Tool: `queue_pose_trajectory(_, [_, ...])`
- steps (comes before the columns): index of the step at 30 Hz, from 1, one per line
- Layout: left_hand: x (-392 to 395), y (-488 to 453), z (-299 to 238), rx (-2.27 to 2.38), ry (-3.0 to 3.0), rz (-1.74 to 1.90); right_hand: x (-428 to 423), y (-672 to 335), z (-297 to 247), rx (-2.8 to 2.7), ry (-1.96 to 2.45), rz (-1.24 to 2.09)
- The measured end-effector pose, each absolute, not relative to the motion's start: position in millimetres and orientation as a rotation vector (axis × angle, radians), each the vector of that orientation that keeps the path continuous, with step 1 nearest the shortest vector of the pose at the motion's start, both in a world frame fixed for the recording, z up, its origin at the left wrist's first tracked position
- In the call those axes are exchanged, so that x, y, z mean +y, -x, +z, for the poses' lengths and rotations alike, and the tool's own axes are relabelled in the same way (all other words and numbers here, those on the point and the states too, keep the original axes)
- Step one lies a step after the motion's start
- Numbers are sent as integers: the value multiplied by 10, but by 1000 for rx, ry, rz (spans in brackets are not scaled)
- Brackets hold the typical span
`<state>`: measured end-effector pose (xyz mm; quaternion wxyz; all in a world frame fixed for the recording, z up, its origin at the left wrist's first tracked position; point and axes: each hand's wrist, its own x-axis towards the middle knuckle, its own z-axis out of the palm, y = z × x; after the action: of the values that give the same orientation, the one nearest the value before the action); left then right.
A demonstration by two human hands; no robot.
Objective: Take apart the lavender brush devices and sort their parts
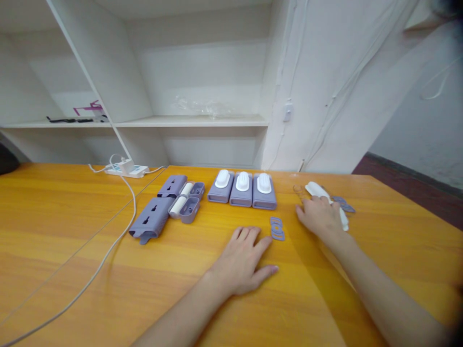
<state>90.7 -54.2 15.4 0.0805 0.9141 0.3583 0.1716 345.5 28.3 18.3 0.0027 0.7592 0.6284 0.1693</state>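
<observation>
My left hand [243, 260] lies flat on the orange wooden table [72, 250], fingers stretched out, holding nothing. Just right of its fingertips sit small flat purple pieces [277, 228]. My right hand [320, 217] rests farther right, curled over a white plastic part [315, 189] that sticks out past it. More small purple pieces [343, 203] lie beside that hand. Three assembled purple cases with white tops [242, 189] stand in a row behind both hands.
To the left lie open purple cases with white rollers [186, 201] and purple covers [152, 218]. A white power strip [126, 169] sits at the table's back with a cable [108, 250] trailing to the front left. White shelves [191, 120] stand behind.
</observation>
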Motion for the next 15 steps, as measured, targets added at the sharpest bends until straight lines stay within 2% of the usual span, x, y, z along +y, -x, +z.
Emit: queue_pose_trajectory(15, [-547,-911,175,1064,-2717,504,62,-3714,57,1996,-2447,836])
